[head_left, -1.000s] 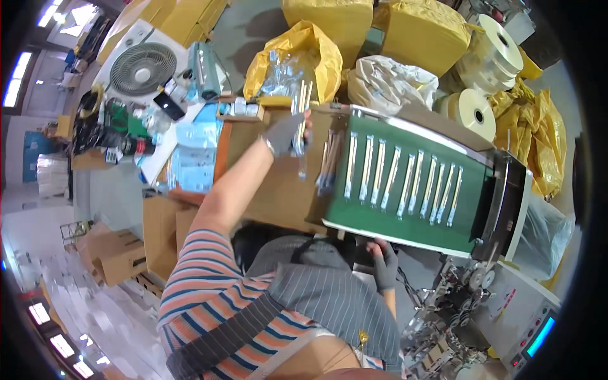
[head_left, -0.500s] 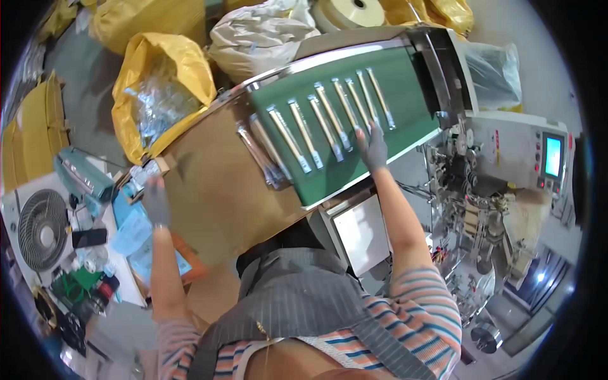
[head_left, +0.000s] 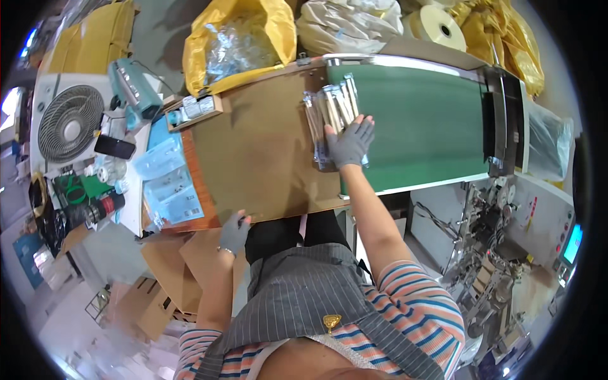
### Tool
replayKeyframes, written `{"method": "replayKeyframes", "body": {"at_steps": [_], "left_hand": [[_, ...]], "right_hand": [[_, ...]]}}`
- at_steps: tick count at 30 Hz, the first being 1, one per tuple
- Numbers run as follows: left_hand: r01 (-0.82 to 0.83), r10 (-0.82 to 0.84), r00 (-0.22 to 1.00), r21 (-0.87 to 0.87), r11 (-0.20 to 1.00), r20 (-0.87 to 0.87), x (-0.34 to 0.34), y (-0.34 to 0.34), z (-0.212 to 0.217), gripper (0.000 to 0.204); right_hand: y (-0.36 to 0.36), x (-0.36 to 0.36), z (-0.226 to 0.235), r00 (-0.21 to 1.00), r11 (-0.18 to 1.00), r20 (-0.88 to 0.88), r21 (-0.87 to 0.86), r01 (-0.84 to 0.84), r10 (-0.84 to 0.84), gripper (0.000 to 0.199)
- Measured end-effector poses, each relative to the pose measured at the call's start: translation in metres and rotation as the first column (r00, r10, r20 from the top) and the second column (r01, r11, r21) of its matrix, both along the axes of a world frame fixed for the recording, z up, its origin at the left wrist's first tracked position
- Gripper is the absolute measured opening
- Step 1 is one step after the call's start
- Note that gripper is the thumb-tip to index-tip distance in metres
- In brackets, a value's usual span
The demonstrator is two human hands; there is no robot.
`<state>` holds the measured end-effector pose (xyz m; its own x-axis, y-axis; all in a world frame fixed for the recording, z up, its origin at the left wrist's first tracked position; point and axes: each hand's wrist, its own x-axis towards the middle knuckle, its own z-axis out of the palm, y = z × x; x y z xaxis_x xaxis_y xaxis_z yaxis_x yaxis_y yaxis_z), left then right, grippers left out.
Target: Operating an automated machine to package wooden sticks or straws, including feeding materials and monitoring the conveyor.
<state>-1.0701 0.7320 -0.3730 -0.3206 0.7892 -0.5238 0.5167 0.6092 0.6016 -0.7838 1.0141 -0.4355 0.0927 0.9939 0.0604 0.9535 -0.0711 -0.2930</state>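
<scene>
Several slim clear packets [head_left: 342,101] with pale sticks inside lie bunched together where the brown board [head_left: 259,139] meets the green conveyor belt [head_left: 424,126]. My right hand [head_left: 350,144], in a grey glove with bare fingertips, rests over the near ends of the bunch. Its fingers are stretched out and the thumb stands apart on the left, so the hand is open. My left hand [head_left: 234,232], gloved the same way, hangs by the board's near edge with loosely bent fingers apart and nothing visible in them.
Beyond the board stands a yellow sack [head_left: 288,31] of clear wrappers. A small box [head_left: 196,113] sits at the board's far left corner, blue plastic bags [head_left: 168,183] nearer. Left are a fan [head_left: 71,123] and a phone [head_left: 114,146]; machinery [head_left: 494,272] stands right.
The packets, spread in a row along the belt before, are now gathered at its left end under my right hand. My left hand has drawn back from the small box; the view has shifted.
</scene>
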Motion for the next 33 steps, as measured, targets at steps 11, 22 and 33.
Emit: {"method": "replayKeyframes", "body": {"at_steps": [11,22,33], "left_hand": [[0.148,-0.094,0.955,0.177,0.973,-0.282,-0.057,0.118,-0.096,0.054],[-0.284,0.228,0.841,0.041,0.958,0.491,-0.031,0.197,-0.120,0.050],[-0.242,-0.099,0.946,0.876,0.417,0.308,-0.047,0.069,-0.070,0.075]], "right_hand": [[0.021,-0.079,-0.045,0.930,0.794,-0.229,-0.599,0.099,-0.289,0.101],[-0.106,-0.233,-0.089,0.788,0.949,-0.608,-0.295,-0.115,-0.093,0.041],[-0.183,-0.250,-0.119,-0.382,0.924,-0.860,-0.230,-0.305,-0.340,0.047]]}}
